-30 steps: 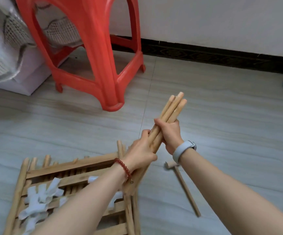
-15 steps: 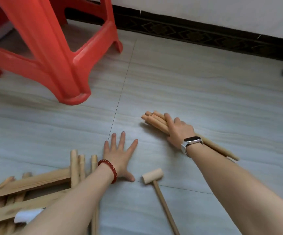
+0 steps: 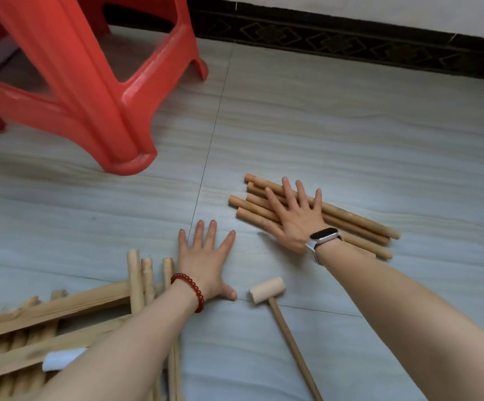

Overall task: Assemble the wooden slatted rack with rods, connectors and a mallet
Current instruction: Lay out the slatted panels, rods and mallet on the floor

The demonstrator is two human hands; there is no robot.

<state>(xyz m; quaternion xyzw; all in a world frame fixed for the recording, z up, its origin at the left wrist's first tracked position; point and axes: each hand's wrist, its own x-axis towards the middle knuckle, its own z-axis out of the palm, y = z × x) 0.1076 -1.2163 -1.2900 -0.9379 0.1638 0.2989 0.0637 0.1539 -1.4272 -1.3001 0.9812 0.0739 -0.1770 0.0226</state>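
Right hand (image 3: 295, 219) flat with fingers spread on the rods (image 3: 350, 224), left hand (image 3: 206, 261) flat and spread on the floor (image 3: 350, 125) left of the rods, mallet (image 3: 268, 290) just below the rods, slatted rack (image 3: 55, 319) further left, red stool (image 3: 90, 82) above

Under the right hand (image 3: 294, 219) lie rods (image 3: 350, 224) of pale, smooth, matt wood, and the mallet (image 3: 266, 290) between the two forearms is of lighter bare wood, also matt. Beside the left hand (image 3: 206, 263) the slatted rack (image 3: 61, 308) is of rougher wood with visible grain. Beyond that hand stands a stool (image 3: 90, 82) of glossy red plastic, on a floor (image 3: 350, 125) of smooth grey tiles with a soft sheen.
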